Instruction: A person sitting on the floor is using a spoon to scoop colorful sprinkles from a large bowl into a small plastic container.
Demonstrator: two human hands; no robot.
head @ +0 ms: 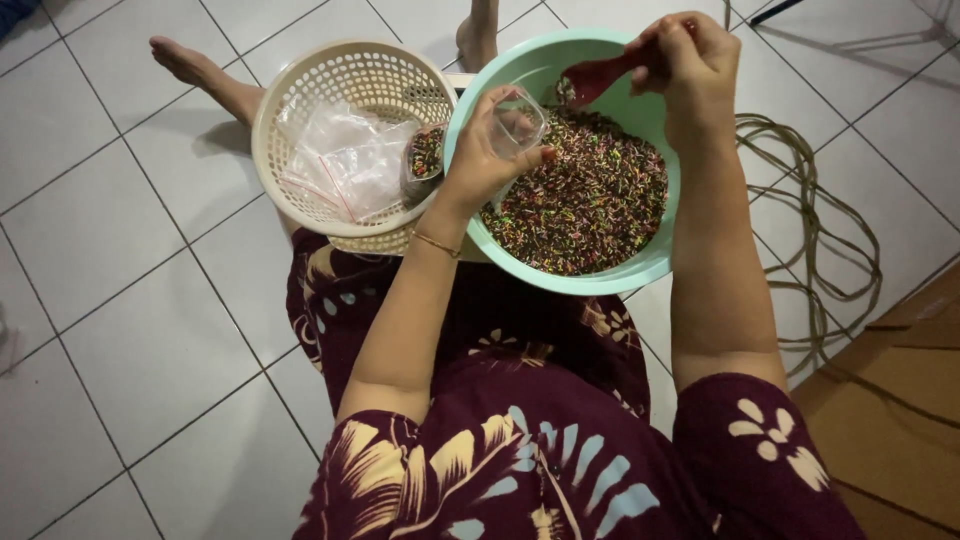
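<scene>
Over the mint bowl (655, 262) of coloured sprinkles (590, 195), the left hand (480, 160) grips a small clear cup (518, 122), seemingly empty. Right hand (690, 65) clasps a red scoop (598, 76) at the bowl's far rim. One filled cup (426, 155) sits in the cream basket (300, 90); most sprinkles remain.

Left hand (480, 155), right hand (685, 60) — both clenched, raised

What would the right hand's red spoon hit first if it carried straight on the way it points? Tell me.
Probably the heap of coloured sprinkles in the mint bowl: the right hand angles the red spoon down-left toward them. The depth is unclear.
</scene>
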